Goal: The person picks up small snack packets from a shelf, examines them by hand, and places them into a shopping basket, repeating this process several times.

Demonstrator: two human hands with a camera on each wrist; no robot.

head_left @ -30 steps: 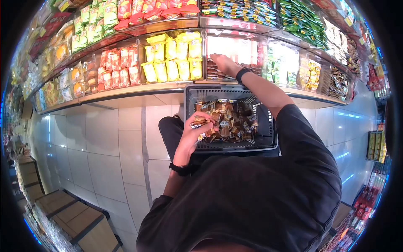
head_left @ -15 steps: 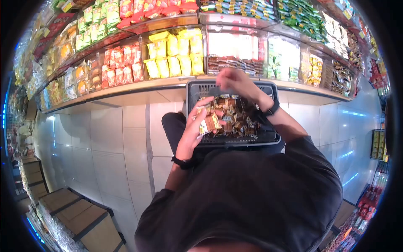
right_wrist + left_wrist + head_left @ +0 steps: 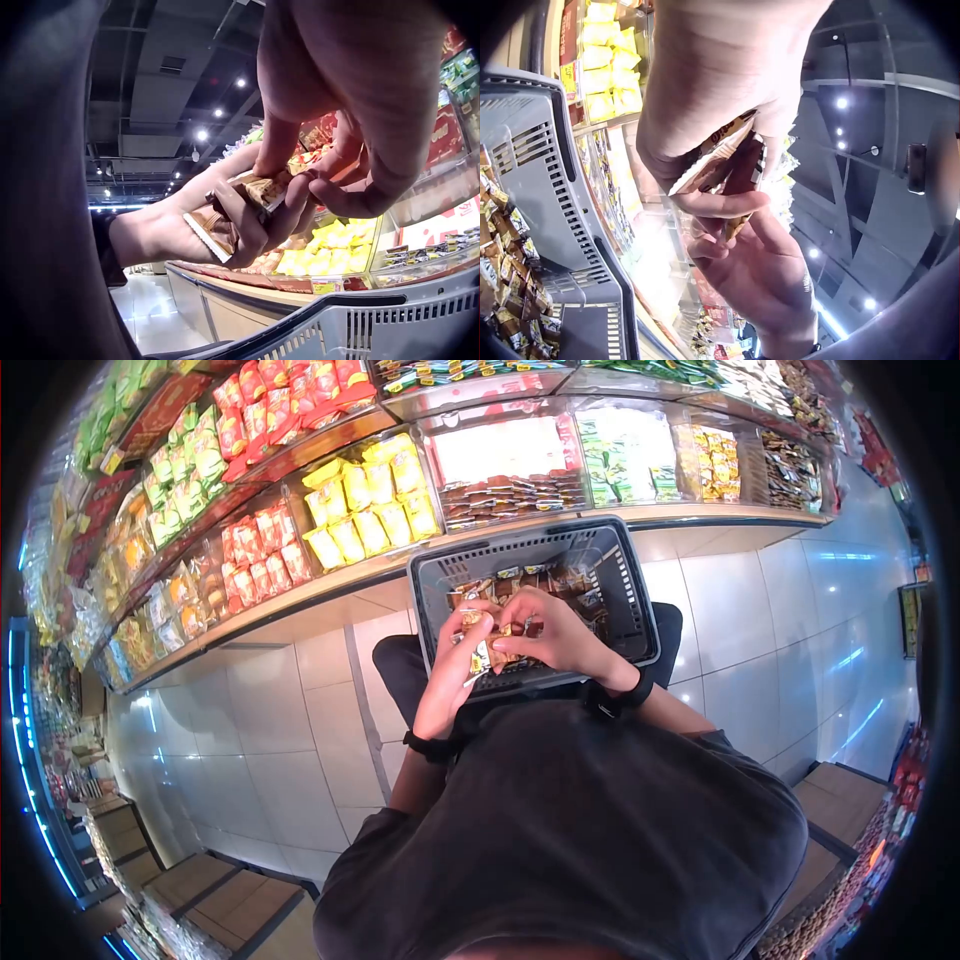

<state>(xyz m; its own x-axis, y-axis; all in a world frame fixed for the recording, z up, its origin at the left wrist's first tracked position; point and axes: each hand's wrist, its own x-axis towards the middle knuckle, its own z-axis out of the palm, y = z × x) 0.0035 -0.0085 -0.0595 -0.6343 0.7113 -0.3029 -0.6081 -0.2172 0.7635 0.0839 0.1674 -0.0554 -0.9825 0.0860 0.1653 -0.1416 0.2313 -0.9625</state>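
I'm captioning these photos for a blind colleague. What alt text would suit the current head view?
A person's left hand and right hand hold small wrapped packets over a grey basket containing many brown-wrapped packets. Beyond it, yellow packs are displayed beside red packs.

Print on the held packets [image 3: 211, 231], red sign [image 3: 445, 137] and yellow tag [image 3: 327, 287] is unreadable.

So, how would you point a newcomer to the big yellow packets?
Start at the grey basket and look just beyond it to the shelf display. The yellow packets sit in its lower row, bright yellow between red packets on their left and flat-stacked brown packets on their right.
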